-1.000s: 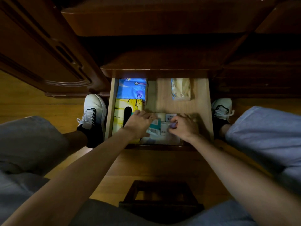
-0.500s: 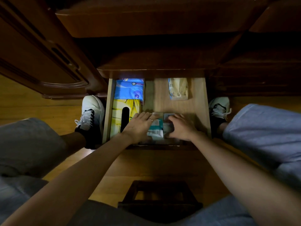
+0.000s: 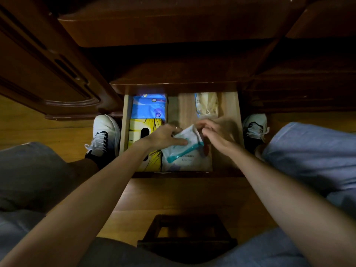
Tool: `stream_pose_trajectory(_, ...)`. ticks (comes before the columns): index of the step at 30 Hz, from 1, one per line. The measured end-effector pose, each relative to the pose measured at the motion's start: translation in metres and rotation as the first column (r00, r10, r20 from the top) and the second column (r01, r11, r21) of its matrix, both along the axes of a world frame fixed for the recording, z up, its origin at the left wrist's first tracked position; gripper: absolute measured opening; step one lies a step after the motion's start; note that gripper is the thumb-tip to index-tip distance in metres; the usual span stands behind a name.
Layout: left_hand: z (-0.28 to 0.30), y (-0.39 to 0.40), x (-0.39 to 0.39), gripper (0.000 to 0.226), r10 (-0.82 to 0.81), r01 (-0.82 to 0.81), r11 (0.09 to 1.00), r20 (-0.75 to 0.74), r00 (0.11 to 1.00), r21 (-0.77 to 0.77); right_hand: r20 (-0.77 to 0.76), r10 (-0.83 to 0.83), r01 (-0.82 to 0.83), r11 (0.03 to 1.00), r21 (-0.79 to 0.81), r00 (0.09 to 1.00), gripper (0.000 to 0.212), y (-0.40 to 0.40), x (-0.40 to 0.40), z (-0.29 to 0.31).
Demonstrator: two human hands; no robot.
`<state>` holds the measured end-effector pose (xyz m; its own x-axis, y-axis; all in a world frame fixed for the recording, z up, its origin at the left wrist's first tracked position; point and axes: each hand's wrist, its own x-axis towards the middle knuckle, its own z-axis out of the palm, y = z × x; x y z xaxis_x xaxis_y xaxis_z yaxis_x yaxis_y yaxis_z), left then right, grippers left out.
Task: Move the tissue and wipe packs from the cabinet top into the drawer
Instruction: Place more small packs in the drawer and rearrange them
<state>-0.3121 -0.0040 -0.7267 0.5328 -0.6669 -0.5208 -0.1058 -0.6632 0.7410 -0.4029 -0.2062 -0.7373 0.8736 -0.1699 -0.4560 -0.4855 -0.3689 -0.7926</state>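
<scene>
- Head view: my left hand (image 3: 163,136) is gripping the white-and-teal wipe pack (image 3: 185,145), tilted over the drawer (image 3: 238,120).
- My right hand (image 3: 213,134) is pinching its far edge with curled fingers.
- It is resting on another white pack (image 3: 186,160).

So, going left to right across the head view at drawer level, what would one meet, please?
Left shoe → yellow tissue box → left hand → white wipe pack → right hand → right shoe.
</scene>
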Motion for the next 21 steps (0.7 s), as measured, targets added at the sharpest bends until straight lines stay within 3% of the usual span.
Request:
stream_pose_trajectory(1, 0.0, -0.006, -0.002, 0.015, -0.055, 0.055, 0.998, -0.004, 0.998, 0.024, -0.027, -0.011, 0.015, 0.991, 0.13, 1.0, 0.029, 0.0, 0.002, 0.006)
stream_pose_trajectory(3, -0.006, -0.017, -0.009, 0.041, -0.165, 0.152, 0.98, 0.102, 0.981, 0.125, -0.117, 0.127, -0.1, 0.972, 0.213, 0.985, 0.021, 0.001, 0.003, 0.017)
stream_pose_trajectory(5, -0.012, -0.021, -0.015, 0.05, -0.239, 0.177, 0.955, 0.262, 0.935, 0.238, -0.187, 0.258, -0.239, 0.964, 0.117, 0.948, 0.022, 0.004, -0.004, 0.009)
stream_pose_trajectory(7, -0.02, -0.015, -0.022, 0.054, -0.29, 0.177, 0.933, 0.363, 0.886, 0.313, -0.232, 0.259, -0.274, 0.961, -0.036, 0.938, 0.019, 0.01, -0.011, -0.005)
stream_pose_trajectory(11, -0.03, 0.0, -0.03, 0.058, -0.446, 0.236, 0.857, 0.431, 0.784, 0.458, -0.154, 0.317, -0.349, 0.895, -0.279, 0.936, 0.017, 0.021, -0.014, -0.02)
stream_pose_trajectory(13, -0.031, 0.003, -0.03, 0.057, -0.474, 0.244, 0.841, 0.44, 0.763, 0.483, -0.13, 0.355, -0.378, 0.866, -0.329, 0.926, 0.019, 0.02, -0.004, -0.026)
stream_pose_trajectory(16, -0.028, 0.005, -0.026, 0.057, -0.505, 0.261, 0.826, 0.449, 0.737, 0.5, -0.058, 0.173, -0.182, 0.913, -0.365, 0.983, 0.022, 0.01, 0.02, -0.035)
stream_pose_trajectory(19, -0.025, 0.007, -0.025, 0.06, -0.556, 0.269, 0.788, 0.454, 0.697, 0.553, 0.102, -0.057, 0.111, 0.746, -0.657, 0.993, 0.039, -0.005, 0.047, -0.046)
stream_pose_trajectory(21, -0.025, 0.008, -0.025, 0.069, -0.581, 0.278, 0.765, 0.435, 0.688, 0.581, 0.151, -0.203, 0.252, 0.735, -0.629, 0.968, 0.05, -0.012, 0.068, -0.051)
